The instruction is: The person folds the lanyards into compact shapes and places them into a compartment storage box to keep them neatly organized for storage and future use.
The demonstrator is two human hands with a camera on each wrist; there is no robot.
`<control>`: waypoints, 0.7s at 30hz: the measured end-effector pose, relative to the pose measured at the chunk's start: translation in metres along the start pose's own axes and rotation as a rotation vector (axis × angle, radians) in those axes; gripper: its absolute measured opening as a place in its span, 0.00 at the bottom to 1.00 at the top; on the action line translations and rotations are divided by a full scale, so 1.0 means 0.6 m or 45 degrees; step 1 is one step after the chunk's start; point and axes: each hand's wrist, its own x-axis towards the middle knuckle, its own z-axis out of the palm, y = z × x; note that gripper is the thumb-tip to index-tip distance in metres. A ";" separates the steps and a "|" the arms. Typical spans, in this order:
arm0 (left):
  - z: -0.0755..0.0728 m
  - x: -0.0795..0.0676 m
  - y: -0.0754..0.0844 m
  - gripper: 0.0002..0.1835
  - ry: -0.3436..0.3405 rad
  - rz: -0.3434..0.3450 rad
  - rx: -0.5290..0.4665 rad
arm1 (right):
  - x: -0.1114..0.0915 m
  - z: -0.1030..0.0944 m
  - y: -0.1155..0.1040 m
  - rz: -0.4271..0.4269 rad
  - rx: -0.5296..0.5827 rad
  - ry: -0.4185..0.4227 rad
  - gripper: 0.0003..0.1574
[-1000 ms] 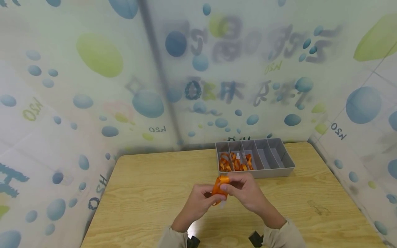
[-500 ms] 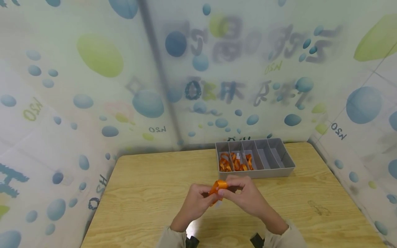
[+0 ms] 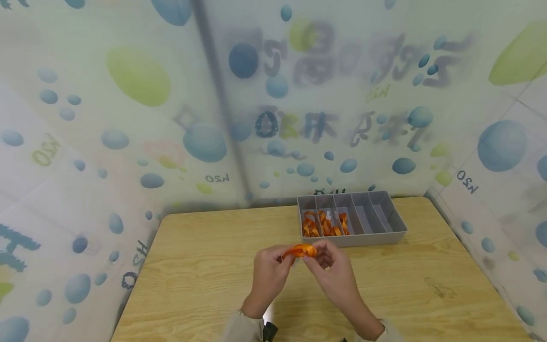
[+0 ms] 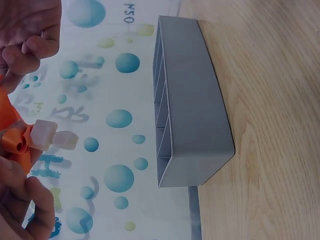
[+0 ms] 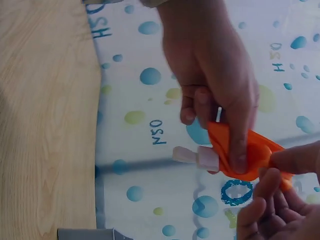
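Observation:
Both hands hold an orange ribbon (image 3: 300, 250) above the table, in front of the grey box. My left hand (image 3: 269, 273) pinches its left end between thumb and fingers. At the other end the fingertips and thumb of my right hand (image 3: 337, 273) pinch it, the remaining fingers curled. In the right wrist view the left hand's thumb presses flat on the folded ribbon, and a whitish plastic piece (image 5: 207, 157) sticks out of it. The left wrist view shows a small rolled coil of ribbon (image 4: 19, 142) beside that piece.
A grey box (image 3: 363, 238) with several compartments stands at the back right of the wooden table (image 3: 205, 270). More orange ribbons (image 3: 329, 228) lie in its three left compartments. A patterned wall sheet (image 3: 179, 118) rises behind the table and along both sides.
The ribbon has turned from an upright loop to a flatter, sideways lie. My left hand has swung more upright and slightly up; the right hand keeps its pinch, its other fingers now more visible.

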 end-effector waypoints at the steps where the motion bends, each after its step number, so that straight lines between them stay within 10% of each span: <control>1: 0.001 0.001 0.001 0.12 0.016 0.018 0.026 | -0.001 0.002 0.000 0.004 -0.003 0.033 0.10; 14: 0.006 0.012 -0.002 0.06 0.121 0.247 0.260 | -0.013 0.016 0.009 -0.098 -0.013 0.088 0.06; 21: 0.012 0.014 0.000 0.05 0.119 0.211 0.106 | -0.021 0.021 0.016 -0.138 0.012 0.111 0.03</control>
